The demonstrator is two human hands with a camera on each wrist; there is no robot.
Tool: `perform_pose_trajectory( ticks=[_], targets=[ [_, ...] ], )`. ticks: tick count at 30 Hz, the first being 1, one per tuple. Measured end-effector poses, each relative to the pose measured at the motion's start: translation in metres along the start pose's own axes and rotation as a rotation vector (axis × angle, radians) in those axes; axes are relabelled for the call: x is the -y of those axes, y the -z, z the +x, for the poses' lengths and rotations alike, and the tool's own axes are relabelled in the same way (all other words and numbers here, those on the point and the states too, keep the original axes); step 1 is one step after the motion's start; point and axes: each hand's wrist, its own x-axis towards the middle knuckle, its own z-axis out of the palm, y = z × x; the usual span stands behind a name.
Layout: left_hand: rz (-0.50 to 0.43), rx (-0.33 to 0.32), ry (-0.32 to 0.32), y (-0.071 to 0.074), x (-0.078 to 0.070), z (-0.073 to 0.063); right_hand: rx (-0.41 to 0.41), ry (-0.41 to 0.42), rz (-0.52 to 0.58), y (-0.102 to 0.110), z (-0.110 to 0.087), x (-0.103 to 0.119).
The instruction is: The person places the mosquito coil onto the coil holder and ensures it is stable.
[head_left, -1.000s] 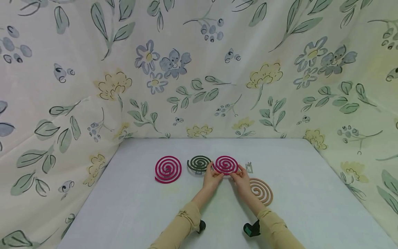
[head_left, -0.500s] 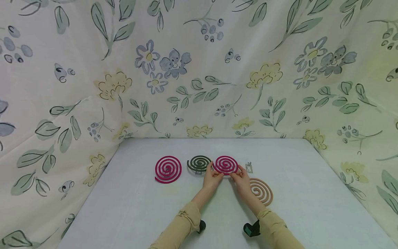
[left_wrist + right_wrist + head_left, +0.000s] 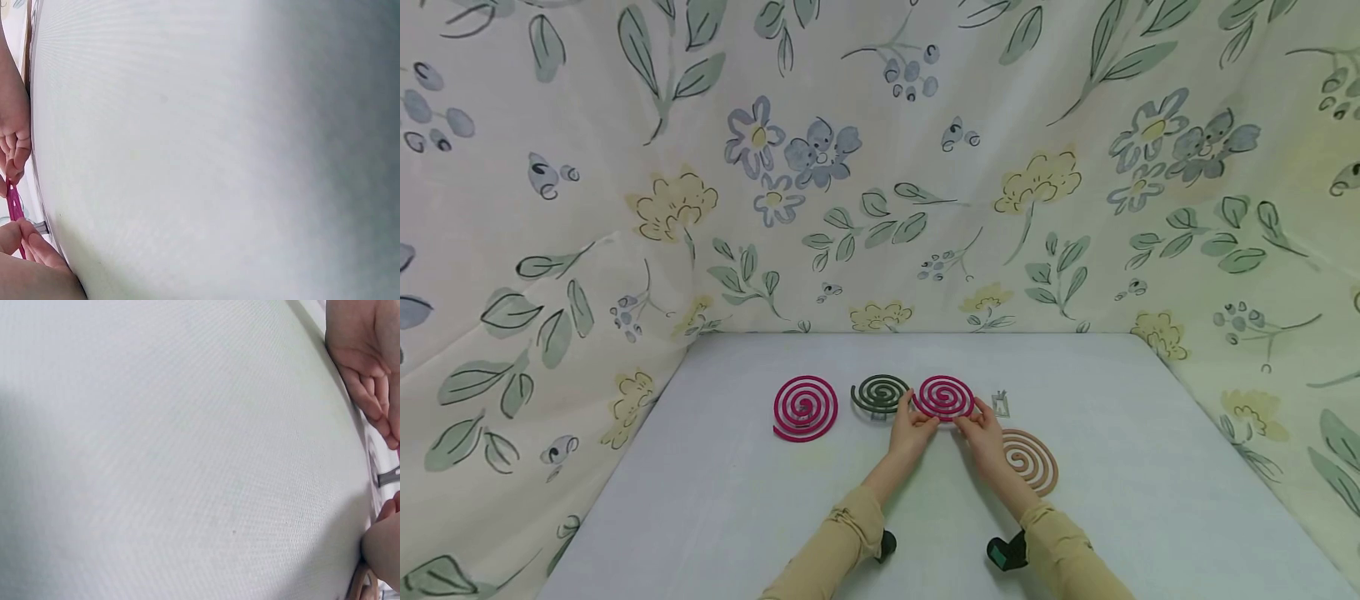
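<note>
Both hands hold a pink mosquito coil (image 3: pixel 946 397) by its near edge, low over the table. My left hand (image 3: pixel 912 435) pinches the left side between thumb and fingers; my right hand (image 3: pixel 985 435) does the same on the right. Seen edge-on in the left wrist view, the coil (image 3: pixel 14 201) is a thin pink strip between the fingertips. Just left of it a dark green coil (image 3: pixel 882 393) sits raised on a small metal stand (image 3: pixel 878 416), beside the left fingers. In the right wrist view, a grey metal piece (image 3: pixel 389 477) shows between the hands.
Another pink coil (image 3: pixel 805 407) is at the far left of the row. A small metal stand (image 3: pixel 1002 405) lies right of the held coil. Partly behind the right wrist is a tan coil (image 3: pixel 1037 467). Patterned cloth (image 3: pixel 880 250) borders the white table (image 3: pixel 700 517).
</note>
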Motion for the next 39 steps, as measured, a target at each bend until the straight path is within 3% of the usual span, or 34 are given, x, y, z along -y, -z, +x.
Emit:
perform_pose_trajectory(
  ticks=[26, 30, 33, 38, 39],
  targets=[
    [0.005, 0.000, 0.002, 0.000, 0.002, 0.001, 0.010, -0.045, 0.024, 0.000, 0.002, 0.002],
    [0.003, 0.001, 0.007, 0.000, 0.003, 0.002, 0.002, -0.004, 0.043, -0.001, 0.000, 0.002],
    [0.003, 0.001, 0.013, 0.000, 0.003, 0.002, 0.002, 0.064, 0.065, 0.002, 0.009, -0.015],
    [-0.001, 0.000, 0.018, 0.000, 0.003, 0.001, 0.068, 0.192, 0.175, 0.015, 0.064, -0.097],
    [-0.001, 0.000, 0.016, 0.000, 0.002, 0.001, 0.080, 0.204, 0.192, 0.016, 0.064, -0.097]
  ],
)
